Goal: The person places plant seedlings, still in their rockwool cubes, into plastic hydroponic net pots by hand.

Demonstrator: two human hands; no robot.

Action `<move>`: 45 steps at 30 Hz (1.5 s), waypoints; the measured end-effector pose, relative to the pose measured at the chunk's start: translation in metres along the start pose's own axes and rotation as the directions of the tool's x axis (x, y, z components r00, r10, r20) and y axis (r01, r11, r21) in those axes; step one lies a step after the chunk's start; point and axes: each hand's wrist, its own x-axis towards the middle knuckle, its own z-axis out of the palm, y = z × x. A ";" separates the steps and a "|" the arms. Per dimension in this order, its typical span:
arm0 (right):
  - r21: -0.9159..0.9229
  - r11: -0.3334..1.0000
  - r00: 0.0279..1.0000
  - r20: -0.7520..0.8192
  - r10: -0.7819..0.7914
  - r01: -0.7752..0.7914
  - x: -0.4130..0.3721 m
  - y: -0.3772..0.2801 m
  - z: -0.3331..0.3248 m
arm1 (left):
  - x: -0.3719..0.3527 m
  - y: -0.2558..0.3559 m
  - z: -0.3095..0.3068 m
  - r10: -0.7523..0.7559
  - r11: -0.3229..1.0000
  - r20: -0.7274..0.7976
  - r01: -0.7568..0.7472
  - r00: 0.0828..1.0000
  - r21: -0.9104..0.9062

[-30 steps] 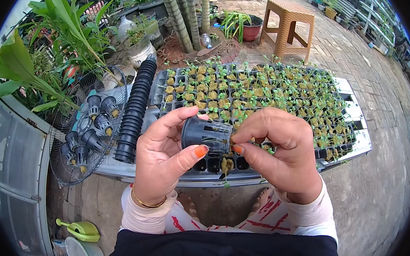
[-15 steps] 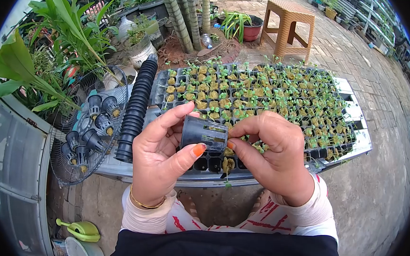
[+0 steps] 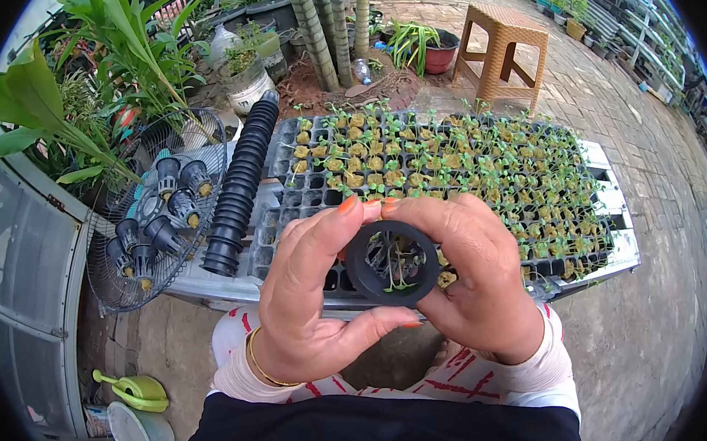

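Between my two hands is a black net pot point(image 3: 430, 265), its round mouth turned up toward me. Thin green seedlings point(image 3: 400, 274) show inside it. My left hand point(image 3: 307, 299) curves around the pot's left side, thumb below and fingers above. On the right side, my right hand point(image 3: 477, 266) grips the pot, its fingertips meeting the left ones at the top. The pot's base is hidden from view. Beneath and beyond the hands lies a black seedling tray point(image 3: 267, 221), many of its cells holding brownish plugs with sprouts.
Left of the tray lies a long stack of nested black net pots point(image 3: 240, 184). A wire basket point(image 3: 96, 272) beside it holds several filled net pots point(image 3: 164, 232). A woven-pattern stool point(image 3: 507, 22) stands behind the table. A green watering can point(image 3: 143, 393) sits low on the left.
The net pot has turned from lying sideways to facing me with its mouth. My right hand has moved from the pot's slotted end to its side, and both hands now surround it.
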 end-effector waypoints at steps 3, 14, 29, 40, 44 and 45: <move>0.100 0.992 0.996 -0.044 0.080 -0.075 -0.001 0.001 -0.002 | 0.002 -0.001 -0.002 -0.079 0.993 0.031 0.081 0.996 -0.088; 0.862 0.264 0.771 0.201 0.604 -0.432 0.008 0.006 -0.012 | 0.005 -0.011 0.007 -0.513 0.434 0.337 0.577 0.789 -0.692; 0.873 0.221 0.778 0.239 0.582 -0.434 0.008 0.008 -0.002 | 0.000 -0.014 0.013 -0.525 0.223 0.402 0.576 0.751 -0.786; 0.863 0.244 0.760 0.215 0.614 -0.442 0.006 0.010 0.003 | -0.006 -0.004 0.025 -0.627 0.255 0.287 0.540 0.724 -0.802; 0.866 0.206 0.757 0.255 0.601 -0.455 0.008 0.009 -0.005 | -0.004 -0.010 0.018 -0.606 0.167 0.382 0.581 0.698 -0.796; 0.860 0.220 0.765 0.260 0.589 -0.461 0.008 0.009 -0.006 | -0.003 -0.011 0.015 -0.603 0.139 0.412 0.599 0.683 -0.789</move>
